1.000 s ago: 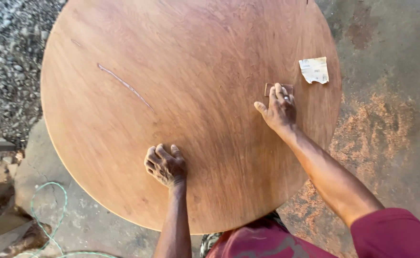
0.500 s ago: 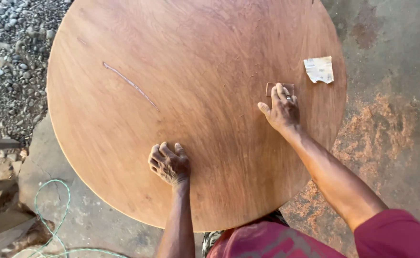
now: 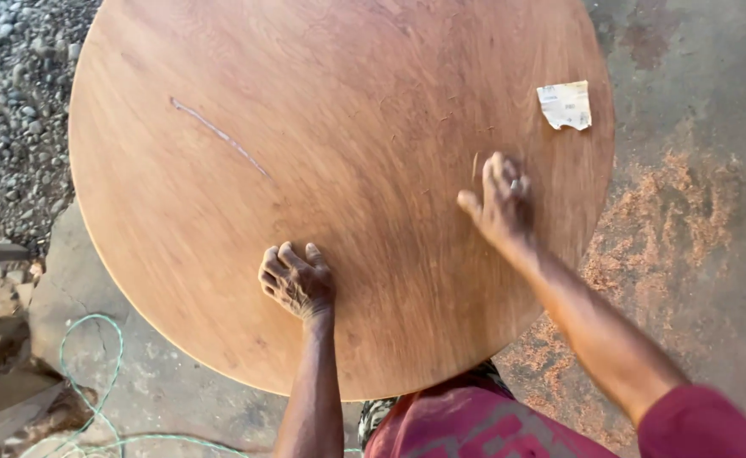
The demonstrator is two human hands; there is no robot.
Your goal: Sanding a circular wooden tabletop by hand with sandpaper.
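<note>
Round wooden tabletop (image 3: 339, 144) lies flat below me over the concrete floor (image 3: 704, 102). My left hand (image 3: 297, 280) rests on it with fingers curled, gripping nothing; my right hand (image 3: 500, 203) presses flat, fingers blurred, below a torn paper scrap (image 3: 565, 105).

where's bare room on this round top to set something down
Most of the round top is bare: the far middle, and left of the pale streak. It is crowded at the right, between the paper scrap, right hand and left hand.

My right hand (image 3: 502, 202) has slid lower across the round wooden tabletop (image 3: 339, 170), farther from the paper scrap (image 3: 565, 105); motion-blurred.
</note>
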